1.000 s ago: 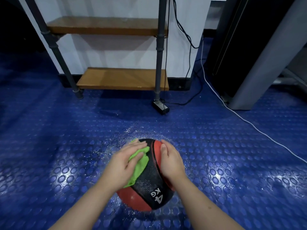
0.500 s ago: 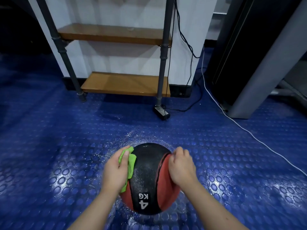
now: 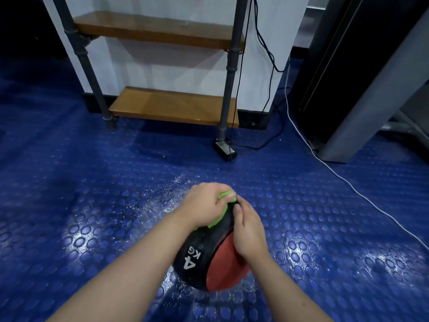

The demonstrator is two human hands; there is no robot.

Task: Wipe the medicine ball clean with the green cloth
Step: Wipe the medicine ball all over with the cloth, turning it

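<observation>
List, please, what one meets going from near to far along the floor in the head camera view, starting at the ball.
medicine ball → green cloth at the ball's far top → wet patch of blue floor → small black box → lower wooden shelf

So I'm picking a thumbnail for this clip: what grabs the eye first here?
The black-and-red medicine ball marked 4 KG, low in the middle on the wet, studded blue floor. The left hand presses the green cloth onto its top, and the right hand steadies its side. Behind stands a wooden shelf.
</observation>
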